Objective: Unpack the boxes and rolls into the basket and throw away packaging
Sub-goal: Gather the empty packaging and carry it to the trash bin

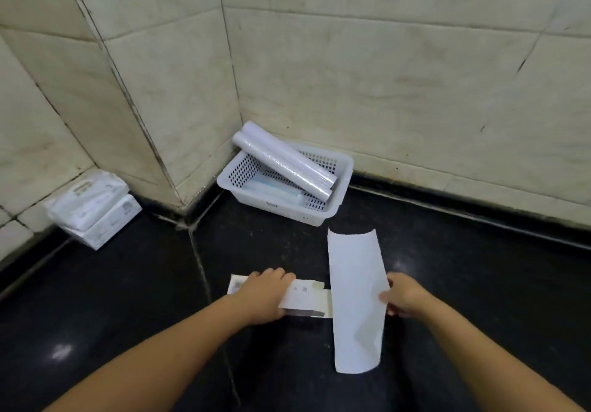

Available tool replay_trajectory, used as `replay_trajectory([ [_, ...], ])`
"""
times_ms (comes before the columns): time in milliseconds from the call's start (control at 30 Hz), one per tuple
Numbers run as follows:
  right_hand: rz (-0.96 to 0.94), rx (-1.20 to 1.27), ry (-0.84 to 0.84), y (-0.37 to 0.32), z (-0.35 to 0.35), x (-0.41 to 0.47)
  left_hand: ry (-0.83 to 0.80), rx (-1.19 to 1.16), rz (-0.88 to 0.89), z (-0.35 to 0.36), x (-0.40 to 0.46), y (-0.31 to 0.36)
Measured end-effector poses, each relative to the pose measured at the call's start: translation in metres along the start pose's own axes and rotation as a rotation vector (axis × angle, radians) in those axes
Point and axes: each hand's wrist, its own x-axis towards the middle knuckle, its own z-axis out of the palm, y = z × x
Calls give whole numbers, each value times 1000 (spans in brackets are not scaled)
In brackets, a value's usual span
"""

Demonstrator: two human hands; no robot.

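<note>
**A:** Where are your hands right now?

**B:** Your left hand (265, 293) lies palm down on a long, flattened white cardboard box (303, 298) on the glossy black floor (128, 299), fingers curled over its far edge and the thumb underneath its near edge, so it grips the box. Your right hand (403, 296) pinches the right edge of a tall white paper sheet (356, 299), thumb on the front, the other fingers hidden behind it.

**A:** How do the box and sheet sit against each other?

**B:** The sheet stands roughly upright in front of the box's right end and covers it. Its top edge curves and its lower right corner has a crease.

**A:** And the basket?

**B:** The white perforated plastic basket (339, 200) sits on the floor in the corner of the cream tiled wall (383, 75), well beyond your hands. Two white rolls wrapped in clear film (284, 159) lie diagonally across it, side by side and touching, their upper ends sticking out over the back-left rim. Under them, on the basket's bottom, lies a flat pale blue pack (271, 191); what it holds I cannot tell.

**A:** Anything else nearby?

**B:** To the far left, against the wall, two white plastic-wrapped soft packs (92, 210) are stacked one on the other.
</note>
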Motion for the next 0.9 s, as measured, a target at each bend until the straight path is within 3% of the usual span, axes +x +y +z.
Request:
replay_trajectory([
  [133,-46,376,85,0,-19,-38,-52,-182,-114,3,-20,-5],
  [267,-130,655,176,10,-31,-90,12,-487,-119,-6,-34,-11],
  [433,-135,875,501,56,-29,-152,98,-743,-100,-42,-25,38],
  [533,-105,807,647,107,-25,-192,124,-794,5,-61,-13,101],
  [667,18,611,841,193,-10,-274,112,-696,250,-74,-10,216],
  [900,365,620,1073,345,77,-466,-140,-580,650,-8,-88,461],
])
